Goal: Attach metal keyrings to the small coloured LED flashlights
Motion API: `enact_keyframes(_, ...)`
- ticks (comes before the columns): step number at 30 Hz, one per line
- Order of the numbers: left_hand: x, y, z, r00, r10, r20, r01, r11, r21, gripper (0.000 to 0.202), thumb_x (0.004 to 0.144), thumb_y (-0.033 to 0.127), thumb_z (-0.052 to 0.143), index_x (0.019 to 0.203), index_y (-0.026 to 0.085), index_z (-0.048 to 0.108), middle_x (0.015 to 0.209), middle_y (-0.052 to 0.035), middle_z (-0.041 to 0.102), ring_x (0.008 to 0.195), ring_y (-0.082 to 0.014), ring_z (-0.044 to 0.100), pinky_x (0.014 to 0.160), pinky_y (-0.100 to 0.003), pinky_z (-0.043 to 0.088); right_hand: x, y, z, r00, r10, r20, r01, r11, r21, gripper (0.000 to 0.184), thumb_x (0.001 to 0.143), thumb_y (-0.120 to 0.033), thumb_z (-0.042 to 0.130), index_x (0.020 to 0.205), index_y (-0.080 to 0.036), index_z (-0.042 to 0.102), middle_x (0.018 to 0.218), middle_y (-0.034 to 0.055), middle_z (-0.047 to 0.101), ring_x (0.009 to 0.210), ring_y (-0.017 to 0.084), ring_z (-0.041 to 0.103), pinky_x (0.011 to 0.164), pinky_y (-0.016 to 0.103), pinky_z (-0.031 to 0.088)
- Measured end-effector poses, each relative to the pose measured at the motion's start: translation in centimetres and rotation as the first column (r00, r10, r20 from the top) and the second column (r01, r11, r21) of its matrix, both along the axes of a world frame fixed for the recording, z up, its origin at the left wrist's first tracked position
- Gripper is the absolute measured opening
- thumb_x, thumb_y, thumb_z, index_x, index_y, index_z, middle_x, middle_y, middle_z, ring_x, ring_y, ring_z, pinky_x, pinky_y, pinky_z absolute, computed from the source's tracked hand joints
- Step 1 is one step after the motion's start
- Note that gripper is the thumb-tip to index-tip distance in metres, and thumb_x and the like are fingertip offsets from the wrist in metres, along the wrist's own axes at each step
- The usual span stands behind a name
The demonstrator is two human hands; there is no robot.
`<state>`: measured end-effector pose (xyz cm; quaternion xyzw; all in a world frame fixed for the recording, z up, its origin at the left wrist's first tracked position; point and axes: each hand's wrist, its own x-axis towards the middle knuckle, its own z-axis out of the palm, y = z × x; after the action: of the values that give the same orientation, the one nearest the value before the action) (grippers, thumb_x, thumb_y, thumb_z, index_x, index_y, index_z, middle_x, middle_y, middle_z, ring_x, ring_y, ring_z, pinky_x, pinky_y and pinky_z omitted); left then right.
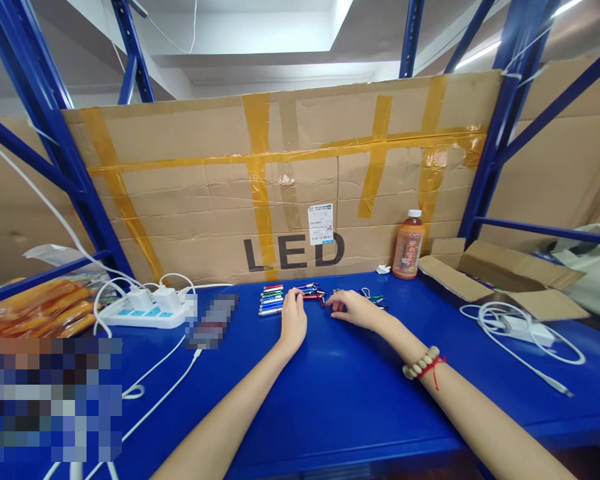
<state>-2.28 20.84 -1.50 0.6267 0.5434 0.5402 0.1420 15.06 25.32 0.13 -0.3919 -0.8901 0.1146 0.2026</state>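
Several slim, shiny metal tubes point(271, 301) in red, green, blue and silver lie side by side at the back of the blue tabletop. My left hand point(293, 323) rests over the right ends of this row, fingers stretched out. Just right of it, a red tube point(311, 297) and a blue tube point(307, 287) point towards my right hand. My right hand point(354, 309) has its fingers curled together near the red tube's end; what is in them is too small to make out. More tubes, one of them green point(377, 299), lie partly hidden behind this hand.
A cardboard panel point(215, 227) closes off the back. Left are a power strip point(147, 313), white cables and a blurred phone-like object point(214, 322). Right stand an orange drink bottle point(409, 247), an open cardboard box point(500, 270) and a coiled white cable point(525, 330). Blue posts flank the table.
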Motion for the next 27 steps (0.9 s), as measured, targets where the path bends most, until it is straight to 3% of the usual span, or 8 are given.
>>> enact_keyframes(7, -0.2, 0.7, -0.6, 0.993, -0.096, -0.070, 0.088, 0.990, -0.114, 0.018, 0.088, 0.019, 0.030, 0.083, 0.017, 0.047, 0.091, -0.0055, 0.054, 0.091, -0.0154, 0.049, 0.086, -0.029, 0.036, 0.1, 0.4, -0.3, 0.999, 0.023, -0.029, -0.024, 0.999, -0.038, 0.019, 0.071, -0.016, 0.061, 0.090, -0.014, 0.064, 0.079, 0.0051, 0.061, 0.069, 0.014, 0.055, 0.067, 0.024, 0.042)
enact_keyframes(11, -0.2, 0.8, -0.7, 0.994, -0.072, -0.084, 0.063, 0.993, -0.102, 0.019, 0.088, 0.018, 0.029, 0.083, 0.017, 0.047, 0.092, -0.0054, 0.054, 0.093, -0.0155, 0.049, 0.087, -0.030, 0.035, -0.2, 0.3, -0.4, 0.998, -0.007, -0.065, 0.004, 0.999, -0.041, 0.034, 0.073, -0.014, 0.058, 0.107, -0.012, 0.057, 0.079, 0.0052, 0.061, 0.068, 0.014, 0.055, 0.068, 0.025, 0.043)
enact_keyframes(14, -0.2, 0.9, -0.8, 0.996, -0.052, -0.078, 0.045, 0.994, -0.096, 0.019, 0.088, 0.019, 0.030, 0.082, 0.017, 0.048, 0.093, -0.0059, 0.053, 0.094, -0.0156, 0.048, 0.088, -0.030, 0.035, -0.6, 0.2, -0.8, 0.996, -0.070, -0.053, 0.071, 0.997, 0.012, 0.038, 0.079, -0.014, 0.050, 0.117, -0.011, 0.051, 0.085, 0.0089, 0.060, 0.074, 0.016, 0.055, 0.072, 0.028, 0.043)
enact_keyframes(18, -0.2, 1.0, -1.0, 0.998, -0.035, -0.047, 0.032, 0.998, -0.052, 0.019, 0.088, 0.018, 0.030, 0.082, 0.016, 0.048, 0.095, -0.0071, 0.050, 0.097, -0.0153, 0.046, 0.089, -0.029, 0.035, -1.4, 0.0, -1.4, 0.989, -0.141, 0.055, 0.132, 0.981, 0.140, 0.032, 0.083, -0.011, 0.039, 0.112, -0.009, 0.054, 0.095, 0.0143, 0.056, 0.088, 0.020, 0.054, 0.081, 0.032, 0.040)
enact_keyframes(21, -0.1, 0.9, -1.0, 0.999, -0.021, -0.032, 0.020, 0.999, -0.041, 0.020, 0.088, 0.018, 0.030, 0.083, 0.016, 0.049, 0.095, -0.0076, 0.049, 0.097, -0.0155, 0.046, 0.090, -0.030, 0.035, -1.9, -0.1, -1.6, 0.984, -0.134, 0.115, 0.113, 0.978, 0.175, 0.031, 0.085, -0.011, 0.034, 0.105, -0.009, 0.058, 0.093, 0.0140, 0.054, 0.087, 0.020, 0.052, 0.082, 0.032, 0.039)
enact_keyframes(27, 0.1, 0.5, -0.7, 0.997, -0.018, -0.073, 0.013, 0.998, -0.065, 0.019, 0.089, 0.022, 0.031, 0.088, 0.017, 0.050, 0.098, -0.0071, 0.050, 0.095, -0.0165, 0.047, 0.089, -0.033, 0.035, -2.1, 0.2, -2.0, 0.991, -0.080, 0.107, 0.062, 0.985, 0.159, 0.034, 0.086, -0.009, 0.035, 0.112, -0.008, 0.056, 0.094, 0.0134, 0.053, 0.087, 0.019, 0.050, 0.084, 0.030, 0.039)
